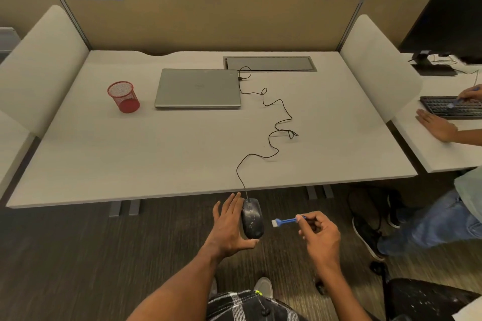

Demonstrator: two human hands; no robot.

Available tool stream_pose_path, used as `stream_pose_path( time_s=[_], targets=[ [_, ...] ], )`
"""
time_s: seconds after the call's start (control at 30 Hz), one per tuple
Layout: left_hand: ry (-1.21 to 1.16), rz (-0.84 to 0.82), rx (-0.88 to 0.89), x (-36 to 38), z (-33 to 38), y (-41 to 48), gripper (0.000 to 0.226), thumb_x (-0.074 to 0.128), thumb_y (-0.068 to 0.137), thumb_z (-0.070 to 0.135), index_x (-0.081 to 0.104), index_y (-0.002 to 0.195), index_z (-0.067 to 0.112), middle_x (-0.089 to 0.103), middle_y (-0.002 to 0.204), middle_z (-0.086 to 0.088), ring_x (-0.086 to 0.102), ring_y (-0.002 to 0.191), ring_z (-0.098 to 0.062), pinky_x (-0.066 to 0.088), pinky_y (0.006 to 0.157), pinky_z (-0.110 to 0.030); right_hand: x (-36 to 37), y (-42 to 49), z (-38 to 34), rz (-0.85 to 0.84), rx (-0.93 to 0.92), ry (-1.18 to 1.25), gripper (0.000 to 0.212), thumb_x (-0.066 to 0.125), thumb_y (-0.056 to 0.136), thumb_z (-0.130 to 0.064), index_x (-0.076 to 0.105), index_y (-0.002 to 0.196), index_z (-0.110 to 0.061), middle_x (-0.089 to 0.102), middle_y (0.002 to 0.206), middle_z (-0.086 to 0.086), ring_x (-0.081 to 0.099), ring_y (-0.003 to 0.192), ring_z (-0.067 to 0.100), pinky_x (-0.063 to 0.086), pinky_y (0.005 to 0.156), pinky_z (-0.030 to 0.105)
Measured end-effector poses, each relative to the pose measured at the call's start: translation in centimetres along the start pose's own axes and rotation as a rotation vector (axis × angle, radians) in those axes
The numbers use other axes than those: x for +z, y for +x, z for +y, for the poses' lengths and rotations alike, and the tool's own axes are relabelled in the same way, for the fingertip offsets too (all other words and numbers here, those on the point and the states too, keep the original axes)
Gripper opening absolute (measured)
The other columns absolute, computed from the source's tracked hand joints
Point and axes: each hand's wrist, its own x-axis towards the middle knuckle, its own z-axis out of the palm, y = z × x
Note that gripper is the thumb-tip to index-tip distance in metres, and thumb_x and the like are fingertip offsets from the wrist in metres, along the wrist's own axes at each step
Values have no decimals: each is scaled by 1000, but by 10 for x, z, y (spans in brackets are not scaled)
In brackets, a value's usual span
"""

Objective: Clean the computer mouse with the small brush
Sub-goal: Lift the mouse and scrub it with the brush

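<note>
A black wired computer mouse [252, 218] is held off the desk, just in front of its near edge, top side up. My left hand [227, 227] grips it from the left, thumb under its rear end. Its black cable [271, 125] runs up across the desk to the laptop. My right hand [320, 236] pinches the blue handle of a small brush [285, 221]. The brush's white bristle head points left and hangs a short gap to the right of the mouse, not touching it.
A closed grey laptop [198, 88] lies at the desk's [130, 154] middle back, a red mesh pen cup [124, 96] to its left. A cable hatch [270, 63] sits behind. At the right, another person's hands [438, 126] rest by a keyboard [450, 107].
</note>
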Motion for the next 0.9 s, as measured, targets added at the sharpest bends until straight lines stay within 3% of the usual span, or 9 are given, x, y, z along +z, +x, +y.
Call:
stream_pose_path(
  time_s=[0.2,0.37,0.57,0.67,0.83,0.9],
  targets=[
    [35,-12,38,2,3,2,129,69,70,82,9,166,19,3,176,1,-12,161,-13,-16,129,-50,14,21,-15,5,102,202,2,77,95,-17,77,93,-16,79,82,4,72,65,15,59,57,23],
    [42,-41,44,2,4,3,131,68,69,83,7,167,20,1,176,1,-13,161,-12,-14,129,-54,26,36,-24,66,39,-42,8,76,95,-20,72,89,-22,73,76,-1,72,69,11,56,62,22],
    [87,-52,55,3,4,5,131,67,70,81,6,167,19,-2,176,2,-14,160,-12,-13,128,-55,37,48,-46,-75,-68,-48,10,77,95,-21,71,87,-22,74,77,-3,73,69,9,59,60,21],
    [91,-63,58,3,5,6,130,68,70,81,4,167,20,-2,176,2,-16,160,-12,-16,128,-54,44,48,-51,11,-145,-118,11,76,95,-20,69,88,-23,71,80,-8,70,74,6,58,65,17],
    [108,-75,50,2,4,9,130,66,72,82,1,167,20,-4,176,2,-19,159,-11,-18,128,-53,53,49,-55,-112,-138,-138,18,79,94,-22,67,81,-26,72,77,-5,71,70,7,59,61,19],
    [108,-75,47,2,4,9,131,65,72,82,0,167,21,-4,176,3,-19,159,-11,-19,127,-52,55,49,-55,-61,-146,-171,13,77,95,-22,68,86,-23,72,80,-7,71,74,7,60,67,21]
  ],
)
